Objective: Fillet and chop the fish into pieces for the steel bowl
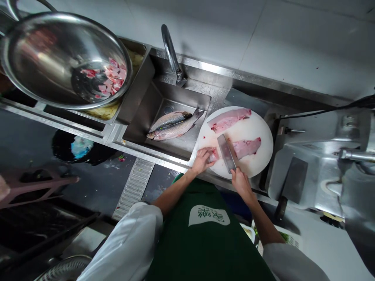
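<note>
a steel bowl (55, 58) of cut pieces sits far left, two whole fish (172, 125) in the sink (146, 105). on the round board (258, 156), the left hand (201, 160) pins the fillet piece's (213, 155) near end; the right hand (240, 183) closes around the cleaver (227, 153), blade across a fillet (247, 147) lying left-right.

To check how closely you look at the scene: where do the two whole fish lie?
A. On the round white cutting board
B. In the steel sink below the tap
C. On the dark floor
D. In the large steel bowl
B: the two whole fish lie side by side in the steel sink below the tap, while the round white cutting board holds only fillets.
</note>
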